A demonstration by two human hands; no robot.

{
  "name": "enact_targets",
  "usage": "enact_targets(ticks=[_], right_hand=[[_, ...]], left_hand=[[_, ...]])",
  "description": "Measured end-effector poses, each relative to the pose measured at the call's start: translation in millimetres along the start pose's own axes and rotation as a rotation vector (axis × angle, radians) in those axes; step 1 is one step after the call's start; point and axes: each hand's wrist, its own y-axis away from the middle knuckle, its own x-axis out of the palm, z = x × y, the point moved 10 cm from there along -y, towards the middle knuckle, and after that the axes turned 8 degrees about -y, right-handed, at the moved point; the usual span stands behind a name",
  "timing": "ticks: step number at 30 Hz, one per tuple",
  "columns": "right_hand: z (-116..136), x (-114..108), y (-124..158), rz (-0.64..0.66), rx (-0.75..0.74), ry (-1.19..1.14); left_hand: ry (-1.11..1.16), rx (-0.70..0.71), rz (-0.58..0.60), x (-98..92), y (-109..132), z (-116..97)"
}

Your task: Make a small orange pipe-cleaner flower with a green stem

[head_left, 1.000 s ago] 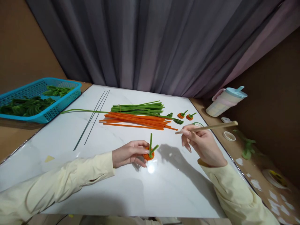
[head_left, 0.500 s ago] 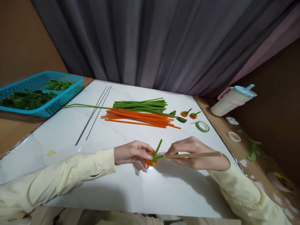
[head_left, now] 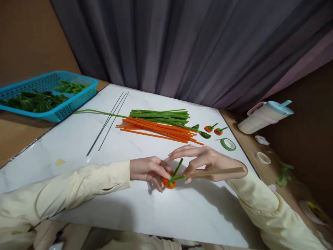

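My left hand [head_left: 152, 170] pinches a small orange ball of pipe cleaner [head_left: 169, 183], low over the table's front half. Two green pipe-cleaner ends [head_left: 178, 169] stick out of its top, one pointing up and one to the right. At the right-hand end my right hand [head_left: 205, 161] has its thumb and a finger close by; whether they touch it I cannot tell. A flat wooden stick [head_left: 221, 172] is held in that same hand and points back over the wrist, while its index finger is stretched out over the green ends.
Beyond my hands lie orange pipe cleaners [head_left: 158, 129] and a green bundle [head_left: 161, 115]. Two finished orange pieces [head_left: 208, 128] and green tape [head_left: 228, 144] are at the right. A blue basket [head_left: 75, 104] stands left, a tumbler [head_left: 260, 119] right. Thin wires [head_left: 104, 129] lie back left.
My right hand's index finger has lifted and stretched out to the left over the green ends. The left hand keeps its hold on the orange ball. The whole view has shifted slightly.
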Motion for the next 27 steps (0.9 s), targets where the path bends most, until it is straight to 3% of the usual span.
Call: enact_targets(ticks=[3, 6, 10, 15, 18, 27], right_hand=[[1, 7, -4, 0.092, -0.037, -0.092], [-5, 12, -5, 0.144, 0.035, -0.112], [-13, 13, -3, 0.131, 0.139, -0.057], [-8, 16, 0, 0.103, 0.086, 0.016], [-4, 17, 3, 0.048, 0.041, 0.058], [-2, 10, 21, -0.275, -0.021, 0.023]], left_hand=[[-0.004, -0.012, 0.045, 3.2, -1, 1], [-0.008, -0.013, 0.064, 4.2, -2, 0], [0.009, -0.008, 0.057, 1.5, -3, -1], [0.034, -0.006, 0.028, -2.2, -3, -1], [0.045, -0.002, 0.012, -3.0, -2, -2], [0.096, 0.030, 0.067, 2.4, -1, -5]])
